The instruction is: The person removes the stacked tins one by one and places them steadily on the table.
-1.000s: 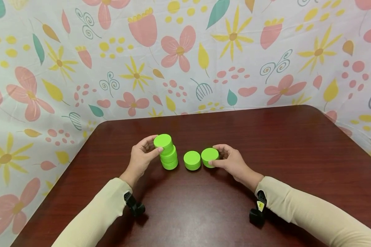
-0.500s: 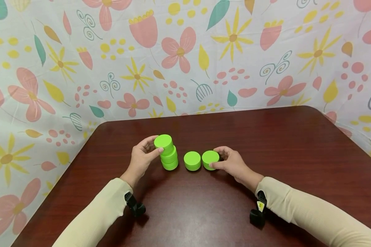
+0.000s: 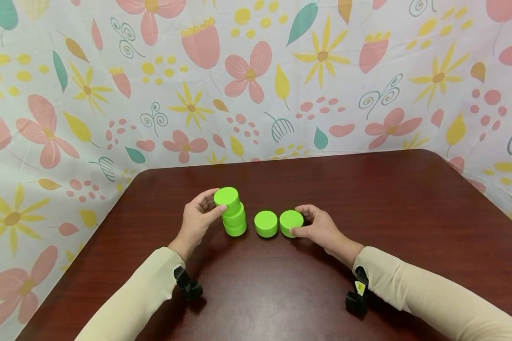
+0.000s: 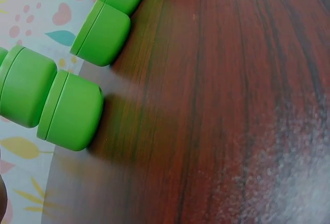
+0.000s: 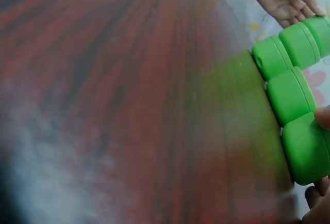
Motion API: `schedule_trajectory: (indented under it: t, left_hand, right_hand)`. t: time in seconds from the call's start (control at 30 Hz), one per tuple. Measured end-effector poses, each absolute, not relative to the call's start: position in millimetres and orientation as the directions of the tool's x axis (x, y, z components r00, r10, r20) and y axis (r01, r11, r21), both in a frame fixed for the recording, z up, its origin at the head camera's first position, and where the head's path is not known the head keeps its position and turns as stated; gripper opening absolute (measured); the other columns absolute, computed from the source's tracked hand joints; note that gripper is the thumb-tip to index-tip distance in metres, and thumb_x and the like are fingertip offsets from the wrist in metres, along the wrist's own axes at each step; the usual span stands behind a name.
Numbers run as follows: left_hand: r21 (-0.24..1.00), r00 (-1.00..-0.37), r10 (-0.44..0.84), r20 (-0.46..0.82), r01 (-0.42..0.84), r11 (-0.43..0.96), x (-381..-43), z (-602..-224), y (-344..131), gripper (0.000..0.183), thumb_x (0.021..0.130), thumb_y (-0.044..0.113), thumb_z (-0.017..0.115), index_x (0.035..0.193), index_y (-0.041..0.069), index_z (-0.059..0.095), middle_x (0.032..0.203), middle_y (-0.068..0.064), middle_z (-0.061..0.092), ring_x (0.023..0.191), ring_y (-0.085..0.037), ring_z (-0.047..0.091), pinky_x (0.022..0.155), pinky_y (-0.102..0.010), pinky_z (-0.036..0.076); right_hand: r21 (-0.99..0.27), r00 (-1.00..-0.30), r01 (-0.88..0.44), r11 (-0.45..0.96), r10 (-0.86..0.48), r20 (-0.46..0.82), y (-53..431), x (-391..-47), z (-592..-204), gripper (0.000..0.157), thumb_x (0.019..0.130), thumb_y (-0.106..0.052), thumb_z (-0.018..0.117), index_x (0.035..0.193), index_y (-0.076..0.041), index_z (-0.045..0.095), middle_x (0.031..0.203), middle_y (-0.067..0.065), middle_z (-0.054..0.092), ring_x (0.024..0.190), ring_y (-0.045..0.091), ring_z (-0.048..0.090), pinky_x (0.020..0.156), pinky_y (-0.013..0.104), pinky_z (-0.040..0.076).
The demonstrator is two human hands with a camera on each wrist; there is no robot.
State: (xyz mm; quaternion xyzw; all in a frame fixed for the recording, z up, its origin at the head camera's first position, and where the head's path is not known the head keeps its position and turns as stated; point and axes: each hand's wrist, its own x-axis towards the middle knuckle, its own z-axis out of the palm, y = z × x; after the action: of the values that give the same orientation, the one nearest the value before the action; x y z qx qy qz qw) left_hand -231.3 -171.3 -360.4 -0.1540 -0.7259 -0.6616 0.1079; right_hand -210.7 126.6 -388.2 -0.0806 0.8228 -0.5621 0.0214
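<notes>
Several round, lidded green jars stand on the table. Three form a stack: a bottom jar (image 3: 236,231), a middle jar (image 3: 234,218) and a top jar (image 3: 227,198) that sits slightly off to the left. The left hand (image 3: 197,221) grips the top jar, thumb in front and fingers behind. Right of the stack stands a single jar (image 3: 266,224), untouched by either hand. Close beside it is another jar (image 3: 291,221), which the right hand (image 3: 323,230) pinches between thumb and fingers. In the right wrist view, this gripped jar (image 5: 305,149) appears level with its neighbour (image 5: 289,96).
A dark reddish-brown wooden table (image 3: 256,293) lies under everything. Behind it hangs a white cloth (image 3: 345,28) printed with flowers and leaves. Black wrist cameras are strapped at the left cuff (image 3: 188,284) and right cuff (image 3: 357,296).
The right hand's jar has come down slightly, its base now level with the single jar's. The left hand keeps its grip on the top jar. The head view has tilted slightly.
</notes>
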Motion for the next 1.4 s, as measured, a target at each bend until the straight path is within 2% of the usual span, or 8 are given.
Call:
schedule_trajectory:
  t: [0.17, 0.27, 0.37, 0.53, 0.67, 0.9, 1.03, 1.4]
  left_hand:
    - [0.942, -0.941, 0.129, 0.313, 0.325, 0.081, -229.3, -356.9, -173.0, 0.051, 0.081, -0.003, 0.067, 0.129, 0.001, 0.049, 0.122, -0.015, 0.057, 0.107, -0.013, 0.057, 0.092, -0.027, 0.046]
    - [0.946, -0.94, 0.167, 0.298, 0.314, 0.082, -228.7, -353.9, -174.9, 0.056, 0.082, -0.004, 0.065, 0.133, 0.0, 0.044, 0.13, -0.019, 0.051, 0.118, -0.02, 0.051, 0.102, -0.038, 0.039]
    - [0.946, -0.938, 0.187, 0.291, 0.311, 0.093, -229.1, -353.8, -177.0, 0.056, 0.081, -0.004, 0.065, 0.133, -0.001, 0.044, 0.13, -0.021, 0.051, 0.12, -0.026, 0.049, 0.103, -0.045, 0.036]
    - [0.947, -0.95, 0.204, 0.236, 0.272, 0.172, -229.1, -361.7, -180.1, 0.054, 0.081, 0.0, 0.068, 0.131, 0.002, 0.047, 0.126, -0.019, 0.055, 0.116, -0.024, 0.052, 0.098, -0.039, 0.042]
    - [0.945, -0.955, 0.218, 0.204, 0.249, 0.21, -230.0, -370.2, -179.7, 0.053, 0.081, 0.004, 0.07, 0.129, 0.004, 0.05, 0.122, -0.018, 0.058, 0.112, -0.024, 0.054, 0.093, -0.033, 0.044]
    - [0.953, -0.96, 0.214, 0.182, 0.226, 0.201, -231.0, -377.1, -177.2, 0.052, 0.08, 0.007, 0.072, 0.128, 0.006, 0.051, 0.118, -0.017, 0.061, 0.109, -0.026, 0.057, 0.092, -0.037, 0.045]
    - [0.958, -0.965, 0.204, 0.164, 0.205, 0.202, -229.8, -379.1, -175.3, 0.051, 0.081, 0.007, 0.07, 0.128, 0.005, 0.051, 0.119, -0.017, 0.06, 0.109, -0.026, 0.057, 0.091, -0.034, 0.046]
    - [0.96, -0.963, 0.196, 0.185, 0.22, 0.175, -227.3, -379.9, -170.6, 0.046, 0.081, 0.003, 0.069, 0.124, 0.001, 0.053, 0.117, -0.017, 0.061, 0.106, -0.02, 0.059, 0.088, -0.027, 0.047]
  right_hand:
    - [-0.949, -0.98, -0.103, 0.297, -0.194, 0.045, 129.3, -209.7, -382.8, 0.074, 0.077, -0.018, 0.074, 0.138, 0.001, 0.037, 0.138, 0.021, 0.042, 0.126, 0.035, 0.039, 0.095, 0.043, 0.04]
    - [-0.964, -0.975, -0.132, 0.23, -0.207, 0.084, 126.8, -212.2, -370.4, 0.072, 0.082, -0.018, 0.071, 0.14, -0.001, 0.033, 0.143, 0.02, 0.037, 0.133, 0.034, 0.031, 0.099, 0.046, 0.038]
    - [-0.973, -0.968, -0.163, 0.161, -0.218, 0.126, 117.9, -215.4, -354.6, 0.068, 0.082, -0.017, 0.071, 0.139, -0.004, 0.036, 0.143, 0.016, 0.039, 0.135, 0.031, 0.031, 0.101, 0.046, 0.036]
    - [-0.976, -0.949, -0.2, 0.081, -0.263, 0.173, 94.0, -220.9, -333.3, 0.063, 0.08, -0.014, 0.072, 0.135, -0.005, 0.042, 0.139, 0.014, 0.045, 0.132, 0.028, 0.037, 0.1, 0.045, 0.039]
    - [-0.967, -0.933, -0.233, 0.099, -0.302, 0.194, 72.5, -225.3, -324.4, 0.061, 0.079, -0.015, 0.073, 0.134, -0.008, 0.045, 0.136, 0.011, 0.048, 0.13, 0.025, 0.04, 0.098, 0.044, 0.041]
    - [-0.942, -0.917, -0.275, 0.193, -0.347, 0.196, 39.8, -232.9, -320.7, 0.062, 0.079, -0.022, 0.074, 0.133, -0.011, 0.046, 0.136, 0.007, 0.048, 0.13, 0.023, 0.04, 0.1, 0.044, 0.039]
    - [-0.944, -0.919, -0.251, 0.216, -0.359, 0.162, 27.8, -238.5, -325.3, 0.062, 0.078, -0.026, 0.075, 0.132, -0.013, 0.047, 0.135, 0.002, 0.049, 0.129, 0.02, 0.04, 0.099, 0.042, 0.04]
    - [-0.944, -0.914, -0.256, 0.207, -0.369, 0.167, 14.8, -241.4, -330.3, 0.064, 0.076, -0.024, 0.077, 0.132, -0.011, 0.049, 0.136, 0.006, 0.048, 0.129, 0.023, 0.041, 0.102, 0.045, 0.037]
